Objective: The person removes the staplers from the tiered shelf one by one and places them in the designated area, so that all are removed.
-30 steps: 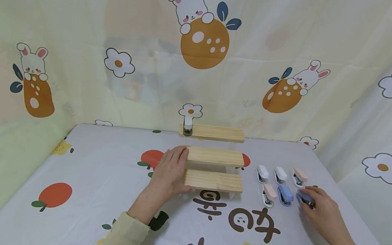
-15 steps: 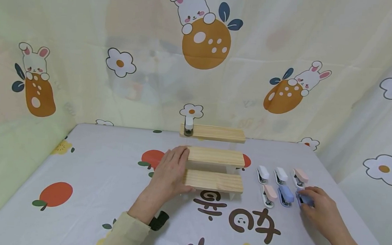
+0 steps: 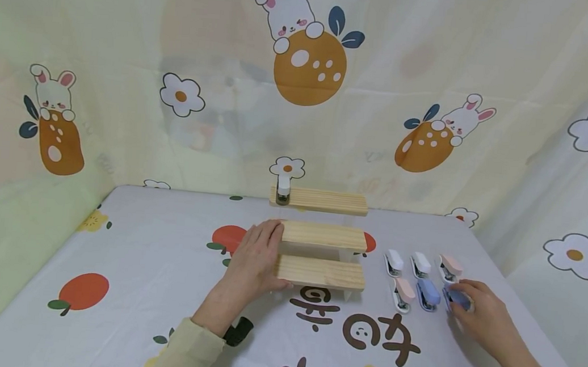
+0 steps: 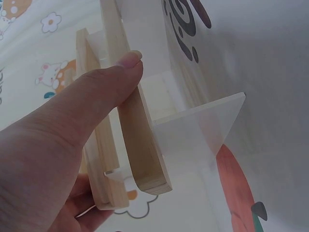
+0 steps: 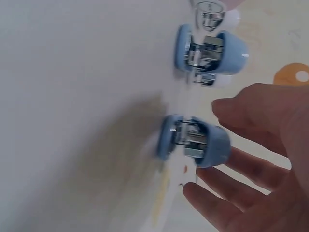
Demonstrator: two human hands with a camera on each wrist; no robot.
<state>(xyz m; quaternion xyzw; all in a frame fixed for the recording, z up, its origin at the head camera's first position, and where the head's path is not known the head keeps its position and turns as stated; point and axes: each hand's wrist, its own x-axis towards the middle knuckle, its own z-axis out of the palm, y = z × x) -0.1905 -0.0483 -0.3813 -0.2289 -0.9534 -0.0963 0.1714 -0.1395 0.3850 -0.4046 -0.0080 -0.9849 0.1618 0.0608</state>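
Observation:
A three-tier wooden display shelf (image 3: 320, 273) with clear side panels stands on the table. My left hand (image 3: 255, 257) grips its left end. In the left wrist view the thumb (image 4: 108, 89) presses the front plank, and fingers reach behind the plank beyond it. One white mini stapler (image 3: 283, 189) sits at the left of the top tier. At the right, my right hand (image 3: 486, 316) surrounds a blue mini stapler (image 5: 218, 147) standing on the table. Its thumb (image 5: 236, 111) is clear of that stapler, with the other fingers loosely extended on the far side. A second blue stapler (image 5: 234, 54) stands beside it.
Near the blue staplers stand two white staplers (image 3: 394, 261) and two pink staplers (image 3: 404, 291), in two rows right of the shelf. A printed white cloth (image 3: 164, 288) covers the table. Behind it hangs a patterned curtain (image 3: 215, 144).
The blue stapler at the right hand shows more of its top than before, and the right fingers have shifted slightly around it. The left hand and shelf stay put.

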